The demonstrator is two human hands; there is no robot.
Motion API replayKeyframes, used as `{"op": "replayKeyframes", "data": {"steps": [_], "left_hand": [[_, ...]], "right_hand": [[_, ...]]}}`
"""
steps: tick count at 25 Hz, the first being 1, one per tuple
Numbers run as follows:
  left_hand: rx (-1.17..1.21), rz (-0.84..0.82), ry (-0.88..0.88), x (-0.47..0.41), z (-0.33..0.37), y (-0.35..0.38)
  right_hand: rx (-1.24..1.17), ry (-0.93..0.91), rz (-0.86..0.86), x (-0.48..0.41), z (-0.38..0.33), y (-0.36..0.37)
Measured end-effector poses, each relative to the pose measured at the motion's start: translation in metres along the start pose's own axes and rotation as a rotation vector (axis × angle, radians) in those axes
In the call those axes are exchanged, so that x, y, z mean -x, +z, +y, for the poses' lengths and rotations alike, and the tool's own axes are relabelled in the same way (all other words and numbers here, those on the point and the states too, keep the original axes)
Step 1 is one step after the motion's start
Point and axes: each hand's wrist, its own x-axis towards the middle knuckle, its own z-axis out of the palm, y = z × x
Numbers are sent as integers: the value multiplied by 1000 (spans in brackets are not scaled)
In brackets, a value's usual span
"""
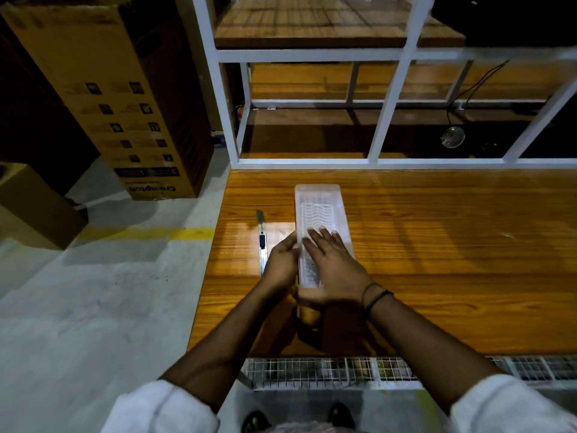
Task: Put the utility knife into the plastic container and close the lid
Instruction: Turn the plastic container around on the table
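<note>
A long clear plastic container (318, 207) with a ribbed lid lies lengthwise on the wooden table (437, 245). Left of it lies the silver utility knife (262, 242), its blade pointing away from me, outside the container. My right hand (331, 270) lies flat on the container's near half, its thumb at the near end. My left hand (282, 264) grips the container's left edge with its fingertips and hides the knife's near end. Whether the lid is lifted I cannot tell.
A white metal shelf frame (390, 107) stands at the table's far edge. Large cardboard boxes (125, 98) stand on the grey floor to the left. A wire mesh rack (343, 370) sits below the table's near edge.
</note>
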Motion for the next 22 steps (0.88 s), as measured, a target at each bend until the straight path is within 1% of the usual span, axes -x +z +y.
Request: {"op": "replayKeyframes", "data": {"steps": [4, 6, 7, 10, 12, 14, 17, 22], "left_hand": [[110, 11, -64, -9, -2, -1], [117, 17, -68, -10, -3, 1], [98, 18, -69, -9, -3, 2], [60, 21, -41, -10, -11, 0], [137, 36, -66, -11, -19, -5], [171, 35, -86, -12, -23, -11], [174, 1, -70, -11, -24, -16], [166, -66, -45, -11, -25, -16]], "right_hand": [[-183, 25, 100, 3, 6, 0], [-274, 56, 145, 5, 8, -1], [-280, 54, 138, 5, 7, -3], [-162, -20, 46, 7, 7, -11], [-8, -65, 43, 15, 14, -17], [109, -47, 31, 30, 30, -21], [161, 0, -102, 53, 51, -27], [206, -54, -126, 50, 54, -43]]}}
